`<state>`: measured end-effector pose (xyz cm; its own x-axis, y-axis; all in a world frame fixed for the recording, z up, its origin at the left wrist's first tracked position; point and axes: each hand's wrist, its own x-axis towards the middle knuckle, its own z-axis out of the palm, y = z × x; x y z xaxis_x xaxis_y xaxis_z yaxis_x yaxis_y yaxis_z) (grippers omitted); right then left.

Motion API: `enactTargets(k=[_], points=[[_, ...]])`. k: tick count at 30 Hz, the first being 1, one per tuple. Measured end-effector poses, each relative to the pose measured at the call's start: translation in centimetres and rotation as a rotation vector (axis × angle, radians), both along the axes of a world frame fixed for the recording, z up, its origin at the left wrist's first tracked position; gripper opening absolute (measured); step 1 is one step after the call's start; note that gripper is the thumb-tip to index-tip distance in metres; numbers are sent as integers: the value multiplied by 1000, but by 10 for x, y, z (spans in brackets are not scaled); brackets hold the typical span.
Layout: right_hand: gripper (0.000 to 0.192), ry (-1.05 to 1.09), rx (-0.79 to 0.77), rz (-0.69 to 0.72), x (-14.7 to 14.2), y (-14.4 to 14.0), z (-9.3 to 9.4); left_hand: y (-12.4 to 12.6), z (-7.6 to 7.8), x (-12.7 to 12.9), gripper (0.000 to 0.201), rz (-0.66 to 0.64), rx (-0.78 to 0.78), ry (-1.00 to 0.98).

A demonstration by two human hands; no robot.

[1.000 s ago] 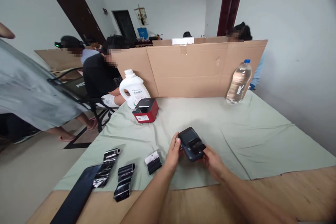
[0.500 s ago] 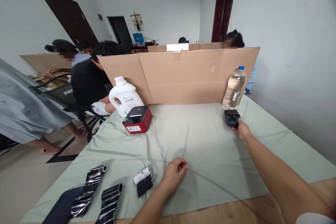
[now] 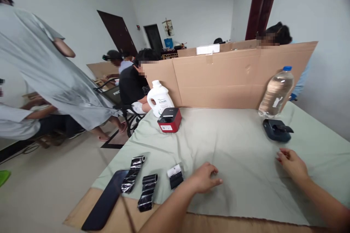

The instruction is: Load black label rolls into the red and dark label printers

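The fingers of our right hand are hanging over the cloth, bending loosely and holding nothing, the thumb lying close to the forefinger; we are not managing to tell whether the tips are touching. Our left hand is holding nothing either, its fingers bending and its thumb standing apart. A small dark machine is sitting on the cloth just beyond the right fingers and slightly to their left, not touching them, so our right hand is lying nearer and our left well apart. Its long axis is seemingly running from far left to near right, though the viewing angle is leaving us unsure. Counting, we are seeing one such machine, one clear bottle standing just behind it, one red-and-black box, one white jug standing behind that box, two black film rolls, one black-and-white roll lying left of our left wrist, one flat dark slab and one cardboard screen.
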<state>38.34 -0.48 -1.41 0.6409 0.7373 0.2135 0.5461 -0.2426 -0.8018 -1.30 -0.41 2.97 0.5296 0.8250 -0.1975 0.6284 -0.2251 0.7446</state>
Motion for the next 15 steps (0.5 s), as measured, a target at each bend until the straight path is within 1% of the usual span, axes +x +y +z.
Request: enactTargets(k=[1, 2, 3, 4, 5, 6, 7, 8, 9, 11, 13, 15], points=[[23, -18, -31, 91, -2, -8, -4, 10, 10, -5, 36, -10, -19, 16], [24, -43, -32, 153, -3, -16, -7, 23, 22, -12, 39, 19, -8, 32], [26, -62, -42, 196, -4, -21, -10, 39, 34, -20, 44, 132, 63, 56], [27, -79, -48, 214, -5, -25, -11, 58, 47, -28, 50, 281, 202, 79], [28, -86, -55, 212, -6, -26, -12, 79, 59, -38, 58, 443, 375, 130], [28, -88, -71, 203, -7, -27, -13, 100, 70, -48, 68, 604, 510, 216], [28, -91, -88, 192, -7, -26, -13, 120, 79, -59, 78, 748, 601, 296], [28, -97, -102, 184, -8, -25, -12, 139, 86, -70, 89, 845, 627, 370], [27, -107, -111, 177, -9, -24, -12, 155, 90, -80, 99, 903, 571, 434], [29, -130, -113, 174, -11, -23, -12, 181, 91, -99, 113, 968, 385, 504], [31, -152, -98, 180, -13, -23, -11, 195, 83, -112, 118, 1007, 233, 513], [34, -166, -89, 189, -16, -24, -10, 201, 72, -118, 115, 1039, 205, 487]])
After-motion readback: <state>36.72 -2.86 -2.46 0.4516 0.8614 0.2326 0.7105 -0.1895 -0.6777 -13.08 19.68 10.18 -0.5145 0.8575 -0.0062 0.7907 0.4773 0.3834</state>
